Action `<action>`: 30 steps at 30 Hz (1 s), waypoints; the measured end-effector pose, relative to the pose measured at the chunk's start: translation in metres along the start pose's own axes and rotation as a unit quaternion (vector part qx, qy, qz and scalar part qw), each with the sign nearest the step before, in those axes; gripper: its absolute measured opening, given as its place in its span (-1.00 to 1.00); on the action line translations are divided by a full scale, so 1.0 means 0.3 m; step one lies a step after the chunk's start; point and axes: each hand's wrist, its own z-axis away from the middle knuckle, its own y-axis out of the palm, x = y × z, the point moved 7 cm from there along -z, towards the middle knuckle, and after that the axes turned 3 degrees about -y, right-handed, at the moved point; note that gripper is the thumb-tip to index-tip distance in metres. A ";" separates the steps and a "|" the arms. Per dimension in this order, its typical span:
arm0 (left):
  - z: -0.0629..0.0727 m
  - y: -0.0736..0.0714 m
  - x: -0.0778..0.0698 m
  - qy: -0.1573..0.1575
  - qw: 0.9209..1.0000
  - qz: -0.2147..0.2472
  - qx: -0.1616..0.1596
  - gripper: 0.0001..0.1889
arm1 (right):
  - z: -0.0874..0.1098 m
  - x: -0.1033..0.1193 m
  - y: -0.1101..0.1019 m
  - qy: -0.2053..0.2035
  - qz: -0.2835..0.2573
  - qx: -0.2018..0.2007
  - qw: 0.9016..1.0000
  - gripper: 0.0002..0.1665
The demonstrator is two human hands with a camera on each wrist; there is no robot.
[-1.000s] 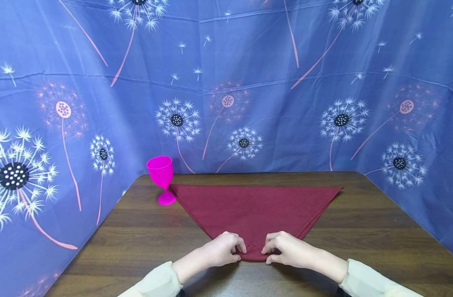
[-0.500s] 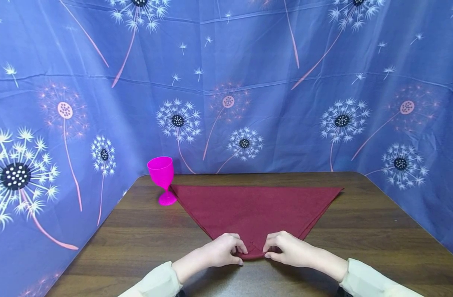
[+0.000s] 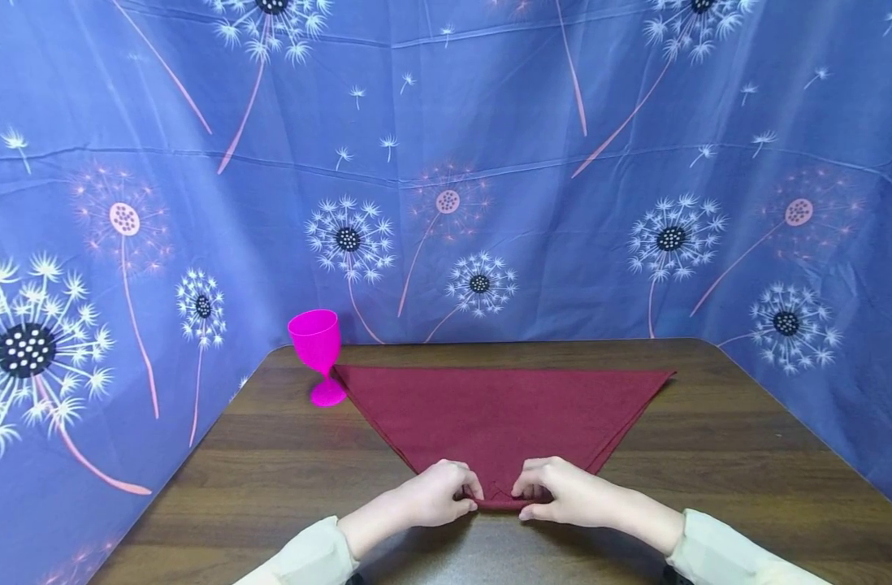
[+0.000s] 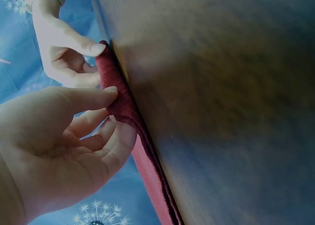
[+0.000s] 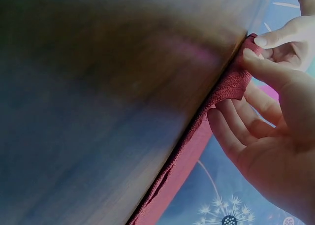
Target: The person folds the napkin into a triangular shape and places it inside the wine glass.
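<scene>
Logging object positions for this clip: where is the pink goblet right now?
In the head view, the pink goblet stands on the left side of the wooden table, beside the far left corner of the red cloth.

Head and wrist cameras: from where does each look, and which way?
Head: on the head, facing forward and down at red cloth; left hand, right hand, sleeves show.
Left wrist: worn there, facing the left fingers; right hand beyond.
Right wrist: worn there, facing the right fingers; left hand beyond.
Wrist views share hands and cloth.
</scene>
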 end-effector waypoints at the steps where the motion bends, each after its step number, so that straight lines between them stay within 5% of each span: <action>1: 0.001 -0.001 0.000 0.000 1.000 0.001 0.000 -0.96 | -0.001 0.001 0.000 -0.002 0.003 0.000 1.000 -0.85; 19: 0.001 0.003 0.010 0.000 1.000 0.011 0.000 -0.94 | -0.011 0.005 -0.008 -0.024 0.034 -0.015 0.999 -0.93; 30: -0.002 0.004 0.029 -0.021 0.998 0.053 -0.018 -0.85 | -0.008 -0.027 -0.012 0.019 0.010 -0.010 1.000 -0.90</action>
